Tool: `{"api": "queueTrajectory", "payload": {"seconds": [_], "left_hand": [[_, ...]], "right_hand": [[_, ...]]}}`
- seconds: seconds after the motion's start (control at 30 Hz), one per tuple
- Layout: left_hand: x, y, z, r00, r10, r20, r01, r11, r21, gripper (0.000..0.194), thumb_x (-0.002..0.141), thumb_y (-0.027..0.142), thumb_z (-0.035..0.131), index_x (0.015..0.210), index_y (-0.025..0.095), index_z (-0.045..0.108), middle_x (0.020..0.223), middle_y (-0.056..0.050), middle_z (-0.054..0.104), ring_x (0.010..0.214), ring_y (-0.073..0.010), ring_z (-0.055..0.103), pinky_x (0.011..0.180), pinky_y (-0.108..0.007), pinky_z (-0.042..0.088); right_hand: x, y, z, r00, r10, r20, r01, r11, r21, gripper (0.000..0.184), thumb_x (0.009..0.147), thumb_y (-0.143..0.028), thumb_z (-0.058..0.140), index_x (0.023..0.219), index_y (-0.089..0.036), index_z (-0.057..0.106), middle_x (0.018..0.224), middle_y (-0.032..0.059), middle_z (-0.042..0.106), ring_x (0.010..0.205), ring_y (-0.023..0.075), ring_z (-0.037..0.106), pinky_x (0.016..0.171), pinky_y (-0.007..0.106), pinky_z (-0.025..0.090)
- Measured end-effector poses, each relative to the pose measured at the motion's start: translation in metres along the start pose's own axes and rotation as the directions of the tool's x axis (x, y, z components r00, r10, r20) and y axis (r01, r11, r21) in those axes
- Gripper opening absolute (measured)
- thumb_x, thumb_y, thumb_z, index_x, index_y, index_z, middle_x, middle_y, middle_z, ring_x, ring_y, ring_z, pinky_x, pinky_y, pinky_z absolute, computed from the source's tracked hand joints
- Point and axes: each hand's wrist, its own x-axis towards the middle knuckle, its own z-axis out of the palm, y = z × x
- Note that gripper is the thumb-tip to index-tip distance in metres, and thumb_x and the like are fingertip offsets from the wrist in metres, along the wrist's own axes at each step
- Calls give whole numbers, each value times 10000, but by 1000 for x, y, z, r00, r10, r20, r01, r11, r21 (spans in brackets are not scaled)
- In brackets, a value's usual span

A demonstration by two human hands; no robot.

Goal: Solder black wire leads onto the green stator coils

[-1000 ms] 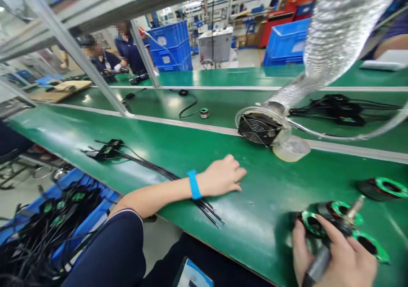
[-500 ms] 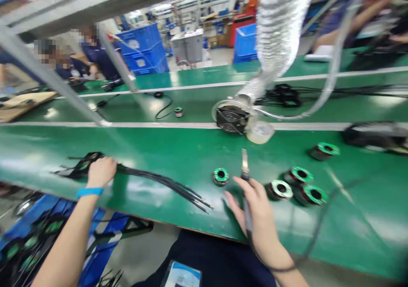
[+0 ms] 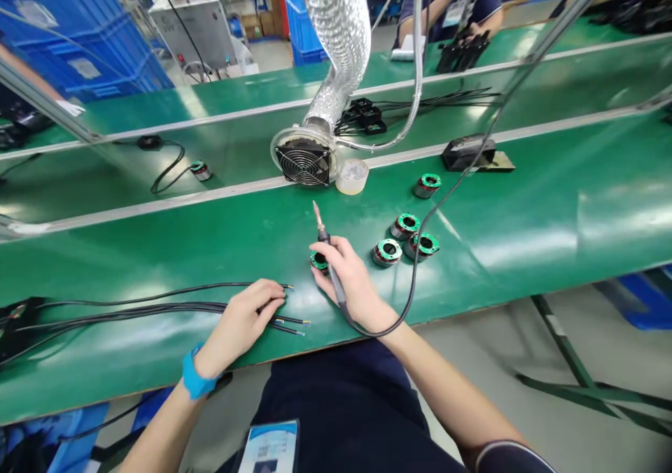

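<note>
Head camera, and look, the soldering iron (image 3: 324,238) is grasped in the right hand (image 3: 354,280), tip pointing toward the fan (image 3: 303,164)! Same hand's fingers curl about a small green-topped coil (image 3: 318,261), on the fan's near side; how firmly, I can't tell. Left hand (image 3: 242,322) now: fingers bent over the black cables (image 3: 157,311) near their stripped ends, left of and nearer than the fan, and whether they pinch one I can't tell. Four more coils (image 3: 387,252) sit on the green bench (image 3: 525,235), right of the fan. Above it rises a silver duct (image 3: 341,39).
</note>
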Motion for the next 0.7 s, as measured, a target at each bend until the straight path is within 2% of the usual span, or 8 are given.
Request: {"api": "queueTrajectory", "payload": {"seconds": [0.1, 0.2, 0.27, 0.43, 0.57, 0.7], "left_hand": [[18, -2, -2, 999, 31, 25, -33, 996, 88, 152, 994, 324, 637, 1066, 200, 688, 1113, -86, 680, 996, -218, 656, 891, -339, 526], [34, -7, -9, 990, 55, 127, -75, 984, 161, 124, 981, 317, 659, 948, 201, 686, 1021, -64, 676, 991, -235, 625, 911, -367, 487], [42, -9, -10, 989, 35, 140, -55, 988, 143, 172, 996, 315, 631, 875, 198, 670, 942, -47, 675, 927, -220, 617, 876, -352, 473], [59, 7, -2, 993, -115, -23, 111, 984, -136, 213, 990, 365, 613, 890, 194, 691, 840, -17, 683, 752, -159, 592, 715, -278, 449], [75, 30, 9, 986, -159, 49, 166, 927, -337, 256, 938, 411, 667, 861, 171, 715, 793, -20, 685, 708, -146, 573, 670, -265, 435], [82, 35, 14, 981, -187, 58, 194, 886, -421, 260, 905, 402, 709, 817, 158, 730, 786, -28, 658, 699, -135, 558, 652, -257, 428]], "right_hand": [[-8, 6, -11, 999, 43, 0, -43, 997, 64, 464, 928, -113, 621, 1359, -269, 549, 1215, 82, 562, 987, 191, 661, 889, 312, 564], [-14, 9, -15, 997, 64, -45, -63, 998, 33, 463, 929, -184, 686, 1362, -271, 548, 1228, 92, 559, 1044, 226, 650, 936, 360, 557], [-15, 9, -13, 994, 71, -87, -71, 997, 6, 463, 925, -226, 716, 1356, -268, 553, 1207, 95, 557, 1039, 239, 641, 933, 384, 557], [-12, 10, -7, 996, 45, -78, -38, 995, 90, 374, 944, -174, 645, 1304, -254, 588, 1129, 70, 561, 973, 198, 637, 862, 325, 564], [-11, 10, -9, 997, 54, -46, -43, 976, 213, 435, 898, -105, 634, 1303, -253, 582, 1145, 59, 563, 995, 177, 637, 877, 295, 560], [-16, 9, -8, 994, 101, -34, -89, 960, 266, 527, 853, -147, 749, 1331, -264, 560, 1213, 67, 562, 1099, 204, 630, 965, 335, 551]]}}
